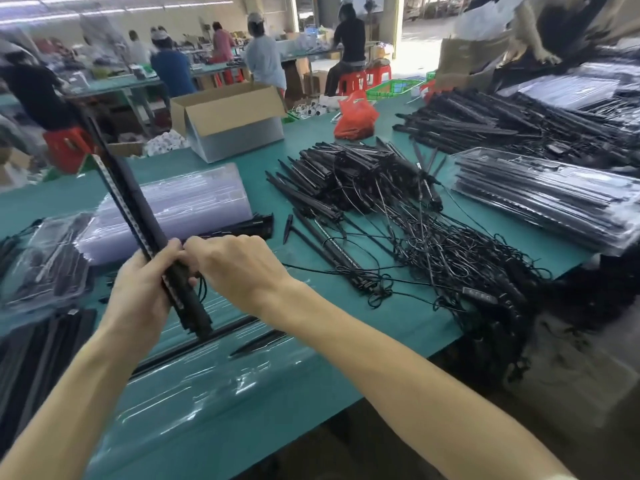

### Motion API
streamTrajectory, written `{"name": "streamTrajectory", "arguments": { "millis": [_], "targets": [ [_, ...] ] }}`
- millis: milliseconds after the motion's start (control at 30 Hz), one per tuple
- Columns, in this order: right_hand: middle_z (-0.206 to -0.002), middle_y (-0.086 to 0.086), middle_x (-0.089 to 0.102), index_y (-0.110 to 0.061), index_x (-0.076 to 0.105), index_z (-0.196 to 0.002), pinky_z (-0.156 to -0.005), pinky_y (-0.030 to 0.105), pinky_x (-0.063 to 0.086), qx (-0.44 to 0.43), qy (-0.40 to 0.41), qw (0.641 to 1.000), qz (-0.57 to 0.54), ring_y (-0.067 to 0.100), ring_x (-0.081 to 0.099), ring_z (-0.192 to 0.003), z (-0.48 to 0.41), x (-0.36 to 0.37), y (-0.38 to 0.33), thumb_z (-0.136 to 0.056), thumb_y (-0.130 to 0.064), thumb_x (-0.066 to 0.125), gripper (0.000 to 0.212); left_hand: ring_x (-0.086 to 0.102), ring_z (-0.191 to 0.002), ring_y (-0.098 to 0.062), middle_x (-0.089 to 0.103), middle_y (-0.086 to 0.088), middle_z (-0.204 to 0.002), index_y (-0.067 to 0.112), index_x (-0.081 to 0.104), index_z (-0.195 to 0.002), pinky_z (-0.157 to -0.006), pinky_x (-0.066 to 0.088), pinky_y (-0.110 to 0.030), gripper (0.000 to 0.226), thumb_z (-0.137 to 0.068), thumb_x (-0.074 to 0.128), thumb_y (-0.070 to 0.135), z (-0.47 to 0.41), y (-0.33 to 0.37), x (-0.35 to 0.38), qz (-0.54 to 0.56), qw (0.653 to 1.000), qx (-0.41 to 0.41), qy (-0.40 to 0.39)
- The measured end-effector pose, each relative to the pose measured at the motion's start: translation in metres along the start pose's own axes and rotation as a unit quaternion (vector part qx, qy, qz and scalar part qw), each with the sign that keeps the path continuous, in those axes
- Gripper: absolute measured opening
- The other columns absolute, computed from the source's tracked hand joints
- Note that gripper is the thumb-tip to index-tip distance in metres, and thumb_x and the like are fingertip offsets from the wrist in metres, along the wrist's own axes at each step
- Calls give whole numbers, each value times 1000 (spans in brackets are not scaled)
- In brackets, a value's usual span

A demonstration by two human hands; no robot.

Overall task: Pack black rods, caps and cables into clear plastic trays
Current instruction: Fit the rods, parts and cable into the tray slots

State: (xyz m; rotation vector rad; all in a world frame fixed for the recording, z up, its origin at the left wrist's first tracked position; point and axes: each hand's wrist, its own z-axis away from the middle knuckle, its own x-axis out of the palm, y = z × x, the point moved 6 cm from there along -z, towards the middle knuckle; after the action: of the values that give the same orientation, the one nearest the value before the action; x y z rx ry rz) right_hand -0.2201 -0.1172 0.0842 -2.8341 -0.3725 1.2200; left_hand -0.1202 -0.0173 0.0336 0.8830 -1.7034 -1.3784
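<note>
A clear plastic tray (194, 386) lies nearest me on the green table (398, 317), with one black rod (194, 345) in it. Above it, my left hand (142, 292) grips a bundle of black rods (133, 188) that tilts up and away. My right hand (239, 268) pinches the same bundle with curled fingers. Beyond lie a pile of rods (346, 174) and tangled cables (450, 251).
</note>
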Motion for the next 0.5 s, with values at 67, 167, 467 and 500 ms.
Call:
{"name": "streamTrajectory", "arguments": {
  "millis": [67, 167, 467, 500],
  "targets": [
    [-74, 9, 71, -6, 64, -97, -50, 32, 31, 8, -3, 1000, -26, 36, 66, -61, 1, 3, 1, -103, -29, 53, 27, 63, -82, -18, 69, -2, -91, 16, 65, -104, -63, 55, -24, 16, -95, 64, 30, 4, 4, -10, -22, 1000, 5, 0],
    [-72, 10, 70, -5, 64, -97, -49, 34, 39, 18, 5, 997, -69, 36, 65, -60, 4, 4, 3, -105, -29, 49, 29, 69, -96, -19, 70, -2, -112, 11, 61, -121, -63, 56, -24, 34, -93, 61, 29, 8, 3, -12, -43, 999, -7, -32],
    [-89, 8, 66, -7, 58, -96, -65, 39, 44, 109, -126, 983, -78, 32, 60, -76, 34, 35, 46, -106, -38, 42, 36, 52, -63, -11, 51, 4, -76, 22, 53, -87, -52, 44, -19, 14, -101, 57, 23, 6, -5, -39, 31, 999, -22, -21],
    [-89, 8, 64, -7, 55, -95, -63, 39, 42, 100, -146, 983, -53, 31, 58, -73, 44, 39, 53, -107, -36, 40, 35, 51, -62, -10, 49, 5, -76, 22, 52, -86, -53, 44, -18, 16, -102, 55, 21, 2, -1, -49, 68, 997, -24, -2]
  ]
}}
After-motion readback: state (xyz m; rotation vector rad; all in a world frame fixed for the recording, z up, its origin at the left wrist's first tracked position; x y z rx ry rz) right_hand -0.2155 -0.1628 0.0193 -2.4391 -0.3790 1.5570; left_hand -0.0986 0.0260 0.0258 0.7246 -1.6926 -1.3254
